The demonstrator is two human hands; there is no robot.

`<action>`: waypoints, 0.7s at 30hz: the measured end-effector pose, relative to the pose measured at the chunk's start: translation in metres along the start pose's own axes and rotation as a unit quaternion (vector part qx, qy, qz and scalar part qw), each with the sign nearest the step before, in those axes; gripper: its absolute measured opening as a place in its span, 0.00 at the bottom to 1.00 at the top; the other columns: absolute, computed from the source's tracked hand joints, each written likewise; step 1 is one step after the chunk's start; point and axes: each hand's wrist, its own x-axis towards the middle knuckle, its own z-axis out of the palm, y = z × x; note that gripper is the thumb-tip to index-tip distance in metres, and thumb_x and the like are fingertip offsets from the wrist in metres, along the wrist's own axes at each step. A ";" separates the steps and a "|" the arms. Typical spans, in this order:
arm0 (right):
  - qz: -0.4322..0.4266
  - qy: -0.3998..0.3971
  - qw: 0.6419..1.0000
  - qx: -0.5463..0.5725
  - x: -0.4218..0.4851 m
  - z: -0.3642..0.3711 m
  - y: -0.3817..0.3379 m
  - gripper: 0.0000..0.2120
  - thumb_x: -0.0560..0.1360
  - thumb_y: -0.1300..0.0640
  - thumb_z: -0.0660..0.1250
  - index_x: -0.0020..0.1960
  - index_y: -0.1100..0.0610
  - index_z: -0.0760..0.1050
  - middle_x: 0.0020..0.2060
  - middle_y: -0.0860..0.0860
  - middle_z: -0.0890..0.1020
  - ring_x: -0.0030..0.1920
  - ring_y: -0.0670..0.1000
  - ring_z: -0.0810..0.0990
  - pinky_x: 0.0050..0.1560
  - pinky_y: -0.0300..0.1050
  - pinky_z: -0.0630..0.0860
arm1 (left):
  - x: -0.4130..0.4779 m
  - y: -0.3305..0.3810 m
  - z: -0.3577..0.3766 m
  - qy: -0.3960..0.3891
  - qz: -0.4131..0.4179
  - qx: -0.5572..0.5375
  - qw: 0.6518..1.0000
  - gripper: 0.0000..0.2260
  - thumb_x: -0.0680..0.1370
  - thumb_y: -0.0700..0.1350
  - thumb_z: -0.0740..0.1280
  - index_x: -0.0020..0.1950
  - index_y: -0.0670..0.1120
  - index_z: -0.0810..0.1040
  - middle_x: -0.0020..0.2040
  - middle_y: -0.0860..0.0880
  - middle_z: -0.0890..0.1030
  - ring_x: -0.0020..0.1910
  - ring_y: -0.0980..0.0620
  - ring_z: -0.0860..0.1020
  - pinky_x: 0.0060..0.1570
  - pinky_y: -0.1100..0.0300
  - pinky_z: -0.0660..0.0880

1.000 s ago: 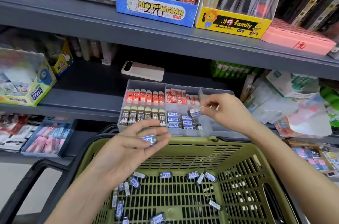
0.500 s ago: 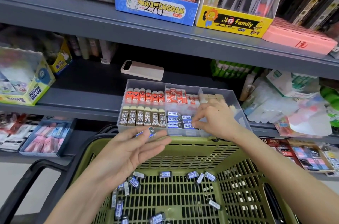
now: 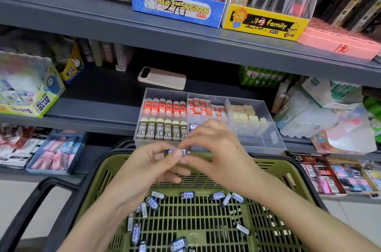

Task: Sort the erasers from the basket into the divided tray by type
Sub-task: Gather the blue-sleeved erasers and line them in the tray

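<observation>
- Six brown erasers [image 3: 159, 131] in the divided tray [image 3: 274, 144] read "2B"; six orange ones [image 3: 165, 107] stood behind them
- Your left hand [image 3: 148, 167] and right hand [image 3: 216, 154] together pinched one dark blue-labelled eraser [image 3: 177, 152] above the green basket [image 3: 274, 171], just before the tray
- Loose ones [image 3: 187, 194] lay in the basket, too scattered to count

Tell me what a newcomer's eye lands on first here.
Both hands, the left hand and the right hand, meet at centre, pinching one small blue-labelled eraser above the green basket. Behind them on the shelf sits the clear divided tray, with neat rows of orange and brown 2B erasers.
</observation>
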 end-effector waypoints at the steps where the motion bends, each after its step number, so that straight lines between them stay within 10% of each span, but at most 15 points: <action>1: 0.013 -0.006 1.000 0.018 -0.001 -0.002 0.003 0.10 0.71 0.49 0.71 0.49 0.52 0.82 0.41 0.44 0.82 0.46 0.47 0.73 0.52 0.44 0.69 | 0.000 -0.001 0.001 -0.011 0.008 0.001 1.000 0.19 0.67 0.50 0.71 0.53 0.40 0.81 0.45 0.42 0.85 0.42 0.46 0.84 0.35 0.63 0.79; 8: 0.188 0.044 0.971 -0.137 0.008 -0.034 0.085 0.08 0.71 0.49 0.71 0.47 0.50 0.82 0.41 0.42 0.80 0.50 0.51 0.73 0.56 0.48 0.63 | 0.001 -0.001 -0.005 0.127 0.157 0.123 0.972 0.18 0.67 0.57 0.67 0.51 0.48 0.80 0.43 0.50 0.85 0.42 0.54 0.83 0.39 0.65 0.79; 21: 0.151 -0.057 0.944 -0.289 0.017 0.005 0.101 0.05 0.70 0.49 0.68 0.43 0.44 0.83 0.49 0.39 0.83 0.54 0.52 0.72 0.49 0.45 0.52 | 0.004 -0.008 -0.012 0.193 0.222 0.151 0.944 0.10 0.70 0.54 0.69 0.46 0.50 0.81 0.43 0.49 0.83 0.44 0.53 0.81 0.39 0.68 0.76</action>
